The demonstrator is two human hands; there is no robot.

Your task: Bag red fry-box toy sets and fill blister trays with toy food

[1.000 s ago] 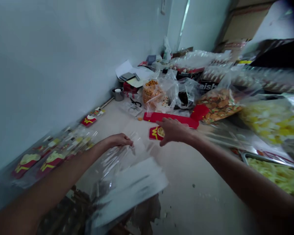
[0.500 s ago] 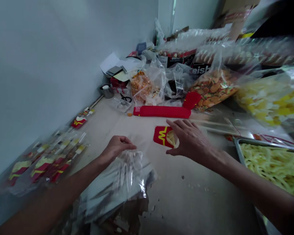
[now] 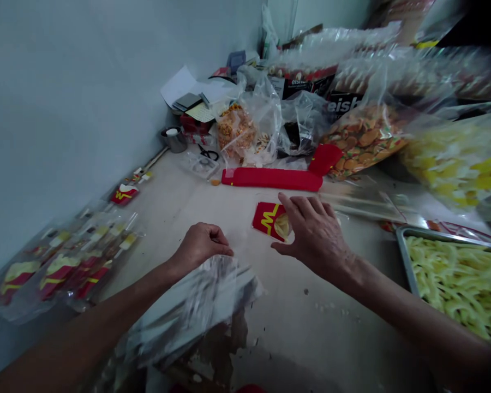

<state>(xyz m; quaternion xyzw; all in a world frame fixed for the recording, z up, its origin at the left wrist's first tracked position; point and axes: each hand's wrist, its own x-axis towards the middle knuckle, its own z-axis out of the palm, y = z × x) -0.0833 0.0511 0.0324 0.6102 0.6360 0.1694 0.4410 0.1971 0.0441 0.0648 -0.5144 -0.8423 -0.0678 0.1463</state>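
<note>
1. Desk: pale work surface, extending to 6 o'clock.
2. Clear bag, 7 o'clock: left hand pinches its top edge; hold steady.
3. Right hand, 4 o'clock: thumb and fingers spread.
4. Red carton, near centre, between that thumb and fingers; contact unclear. Grip edges lightly, avoiding creases.

The right grip hides one end of the red packet; whether they touch cannot be told. Nearer than the packet, the clear bag at the left grip is blurred. Right of the packet, the view's edge cuts off the tray and, farther back, the bag of yellow pieces.
</note>
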